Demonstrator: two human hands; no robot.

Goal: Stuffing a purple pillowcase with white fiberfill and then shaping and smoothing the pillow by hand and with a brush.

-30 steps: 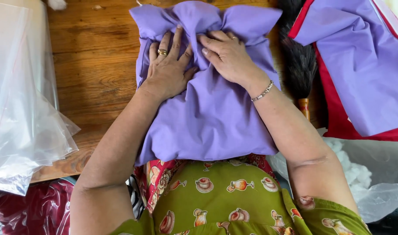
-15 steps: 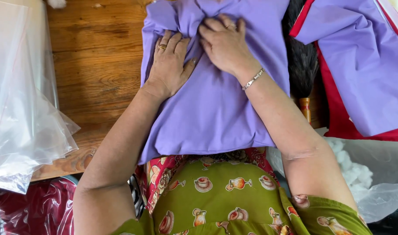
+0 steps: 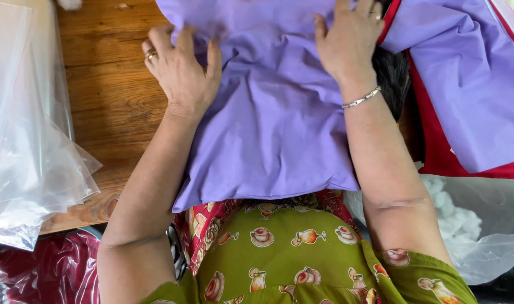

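A plump lilac pillow (image 3: 274,129), its cotton cover softly creased, lies on the wooden table (image 3: 108,112) at the person's lap, with left hand (image 3: 181,73) and right hand (image 3: 349,39) pressing flat, fingers spread.
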